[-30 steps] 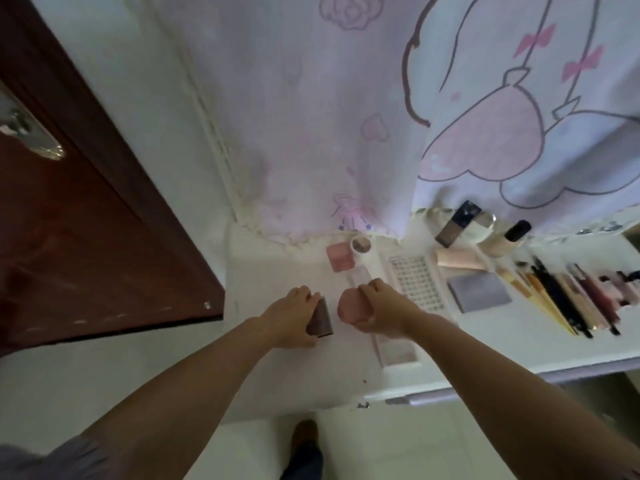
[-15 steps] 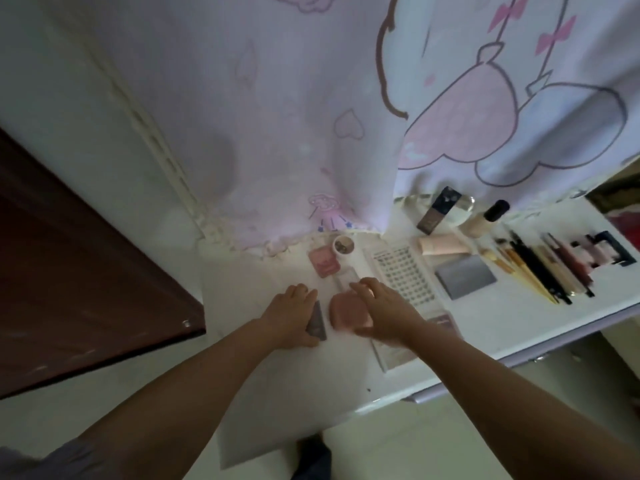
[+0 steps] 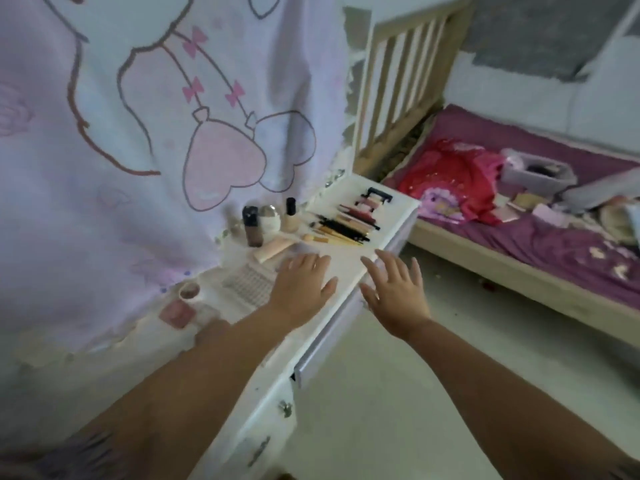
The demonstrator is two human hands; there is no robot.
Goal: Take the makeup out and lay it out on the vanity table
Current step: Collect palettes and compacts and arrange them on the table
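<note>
While both hands were spread empty, the right hand [image 3: 396, 294] was found nearer the bed's grey box [image 3: 535, 173], at two o'clock; the left hand [image 3: 301, 284] was held over the worktop [image 3: 391, 211].

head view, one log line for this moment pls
left hand: open, empty, over white vanity table | right hand: open, empty, past table edge | row of brushes and pencils: laid out

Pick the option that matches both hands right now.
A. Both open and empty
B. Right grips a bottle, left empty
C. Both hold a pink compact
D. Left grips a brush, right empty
A: the left hand is spread flat over the vanity table, the right hand is open beyond its edge, neither holding anything.
</note>
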